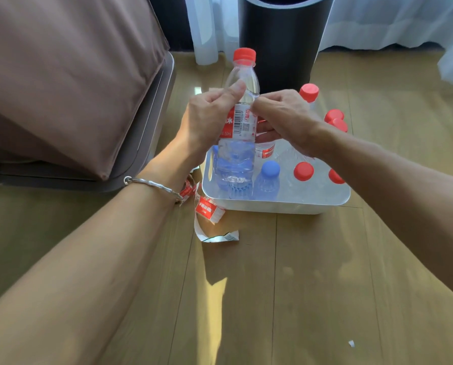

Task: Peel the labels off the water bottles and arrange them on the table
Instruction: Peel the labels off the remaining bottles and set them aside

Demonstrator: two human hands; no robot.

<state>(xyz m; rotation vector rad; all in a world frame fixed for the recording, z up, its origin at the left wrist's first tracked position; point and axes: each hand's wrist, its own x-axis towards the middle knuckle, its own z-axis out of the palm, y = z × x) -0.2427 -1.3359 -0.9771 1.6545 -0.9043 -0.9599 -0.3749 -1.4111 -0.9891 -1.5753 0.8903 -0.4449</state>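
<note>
The wooden floor [299, 285] carries everything here; no table is in view, so the arranging looks not yet begun. On it sits a white tub [272, 206] crowded with standing bottles: a blue-capped bottle [269, 177] and several red-capped bottles [303, 171] that seem bare, plus one labelled bottle [266, 152] at the back still wearing its red band.

Above the tub's left end is the held bottle [236, 159], upright, red cap on, water in it. The left hand [209, 119] has its fingers wrapped round the bottle's middle. The right hand [286, 119] pinches the top edge of the label [242, 122] with its fingers [257, 108] (the label still lies flat all round, so this peel is barely started).

Left of the tub lie peeled labels [209, 209] and a torn white strip [216, 237], so at least a couple of bottles are done. My guess is roughly midway through the peeling.
</note>
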